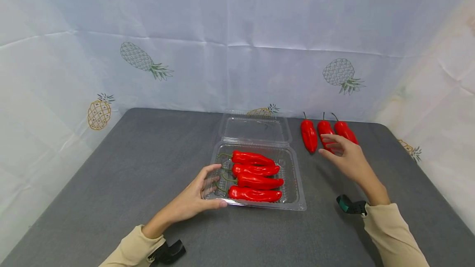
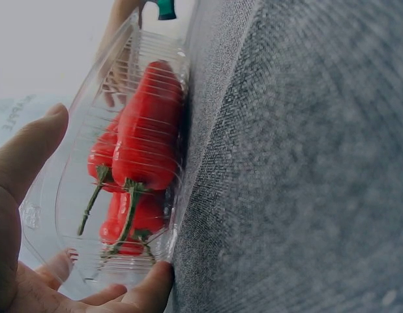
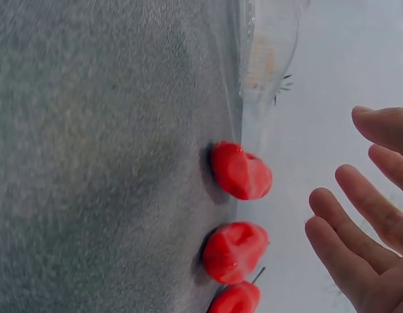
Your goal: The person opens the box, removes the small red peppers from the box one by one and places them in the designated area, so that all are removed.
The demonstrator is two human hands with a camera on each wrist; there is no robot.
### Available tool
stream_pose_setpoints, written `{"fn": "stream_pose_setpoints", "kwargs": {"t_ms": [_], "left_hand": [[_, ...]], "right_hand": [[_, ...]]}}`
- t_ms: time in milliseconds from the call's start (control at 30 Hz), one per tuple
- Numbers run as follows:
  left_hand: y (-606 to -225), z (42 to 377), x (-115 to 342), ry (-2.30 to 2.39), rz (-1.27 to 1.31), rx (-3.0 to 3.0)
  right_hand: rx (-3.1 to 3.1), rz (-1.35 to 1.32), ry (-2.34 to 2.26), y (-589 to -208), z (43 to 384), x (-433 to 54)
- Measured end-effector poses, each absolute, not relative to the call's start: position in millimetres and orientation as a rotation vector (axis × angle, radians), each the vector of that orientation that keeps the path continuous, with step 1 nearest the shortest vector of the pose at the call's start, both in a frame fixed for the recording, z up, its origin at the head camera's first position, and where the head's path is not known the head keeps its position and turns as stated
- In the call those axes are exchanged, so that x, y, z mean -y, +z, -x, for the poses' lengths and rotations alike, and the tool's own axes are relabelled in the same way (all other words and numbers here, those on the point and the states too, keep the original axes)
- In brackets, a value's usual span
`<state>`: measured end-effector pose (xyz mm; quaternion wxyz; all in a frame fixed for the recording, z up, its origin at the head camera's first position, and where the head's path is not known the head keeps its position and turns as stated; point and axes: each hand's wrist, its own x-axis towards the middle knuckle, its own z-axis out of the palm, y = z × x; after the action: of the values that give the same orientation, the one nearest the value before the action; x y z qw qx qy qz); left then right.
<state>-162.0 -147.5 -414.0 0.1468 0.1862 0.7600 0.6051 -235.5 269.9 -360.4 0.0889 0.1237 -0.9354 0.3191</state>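
Observation:
A clear plastic container with its lid folded back lies on the grey table. Inside it several red peppers lie side by side, green stems toward the left. My left hand holds the container's front left corner, thumb along the front edge and fingers curved at the left side. Three more red peppers lie at the back right: a left one, a middle one and a right one. Over the middle one hovers my right hand, fingers spread and loosely bent, holding nothing; it partly covers that pepper.
The hinged lid extends back toward the table's far edge. Behind the grey table hangs a white cloth printed with pineapples. Each wrist carries a dark strapped device, one on the left and one on the right.

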Motion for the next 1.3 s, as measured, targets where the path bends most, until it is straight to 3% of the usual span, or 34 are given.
{"fn": "stream_pose_setpoints", "kwargs": {"t_ms": [1300], "left_hand": [[-414, 163, 148, 1.739, -0.532, -2.188]], "right_hand": [[2.708, -0.776, 0.891, -350, 207, -208]]}}
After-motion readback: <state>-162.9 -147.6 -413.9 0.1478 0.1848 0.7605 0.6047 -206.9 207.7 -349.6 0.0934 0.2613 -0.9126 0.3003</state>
